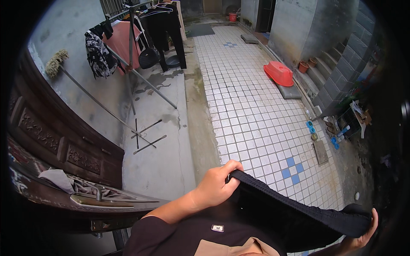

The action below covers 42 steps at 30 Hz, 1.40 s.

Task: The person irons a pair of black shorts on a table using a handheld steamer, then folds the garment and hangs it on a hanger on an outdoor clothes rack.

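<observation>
A black garment with a gathered elastic waistband (294,208) is stretched out in front of my body. My left hand (219,182) is closed around one end of the band, thumb inside and fingers over the edge. At the other end, lower right, my right hand (368,234) grips the band, its fingers partly hidden behind the bunched cloth. Dark fabric hangs below the band toward my chest; its lower part is out of sight, so I cannot tell whether it is trousers or a skirt.
At the left, a metal drying rack (147,79) carries black trousers (164,30), a pink top (121,40) and a black bag (149,57). A mop (57,63) leans by the carved door (40,136). An upturned red basin (278,73) lies beyond the tiles (239,111), near steps (318,77).
</observation>
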Tool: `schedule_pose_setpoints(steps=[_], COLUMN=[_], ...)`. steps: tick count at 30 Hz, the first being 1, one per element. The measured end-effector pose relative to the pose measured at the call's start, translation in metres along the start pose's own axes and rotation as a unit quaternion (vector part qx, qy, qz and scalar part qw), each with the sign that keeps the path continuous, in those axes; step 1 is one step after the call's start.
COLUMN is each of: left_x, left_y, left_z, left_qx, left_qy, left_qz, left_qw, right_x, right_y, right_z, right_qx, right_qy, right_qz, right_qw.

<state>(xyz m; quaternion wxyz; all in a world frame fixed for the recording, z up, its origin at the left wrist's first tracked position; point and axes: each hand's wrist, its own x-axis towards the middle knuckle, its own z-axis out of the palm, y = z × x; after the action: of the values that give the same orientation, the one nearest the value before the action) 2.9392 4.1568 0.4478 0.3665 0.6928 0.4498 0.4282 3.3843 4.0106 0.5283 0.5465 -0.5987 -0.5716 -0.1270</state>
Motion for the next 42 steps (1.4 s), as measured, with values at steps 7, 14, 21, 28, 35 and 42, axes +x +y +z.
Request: schedule_pose_setpoints(steps=[7,14,21,28,35,42], left_x=[0.155,0.299,0.412,0.525,0.654,0.749], left_y=[-0.020,-0.048,-0.074,-0.144,-0.194,-0.246], left_z=[0.015,0.037,0.019,-0.035,-0.130,-0.216], left_qx=[-0.223,-0.369,-0.357,-0.244,-0.229,-0.169], left_qy=[0.071,0.212,0.397,0.458,0.477,0.529], left_qz=[-0.044,-0.032,-0.021,-0.022,0.011,0.017], left_qw=[0.971,0.904,0.845,0.855,0.848,0.831], right_x=[0.128,0.282,0.386,0.453,0.518,0.549], right_y=[0.100,0.162,0.176,0.158,0.126,0.090], right_z=[0.164,0.390,0.615,0.808,0.961,1.154], right_qx=[0.017,0.130,0.279,0.315,0.233,0.308], right_qy=[-0.116,-0.302,-0.417,-0.524,-0.660,-0.687], right_qz=[0.026,-0.015,-0.078,-0.104,-0.141,-0.203], right_qw=[0.993,0.944,0.861,0.785,0.700,0.626])
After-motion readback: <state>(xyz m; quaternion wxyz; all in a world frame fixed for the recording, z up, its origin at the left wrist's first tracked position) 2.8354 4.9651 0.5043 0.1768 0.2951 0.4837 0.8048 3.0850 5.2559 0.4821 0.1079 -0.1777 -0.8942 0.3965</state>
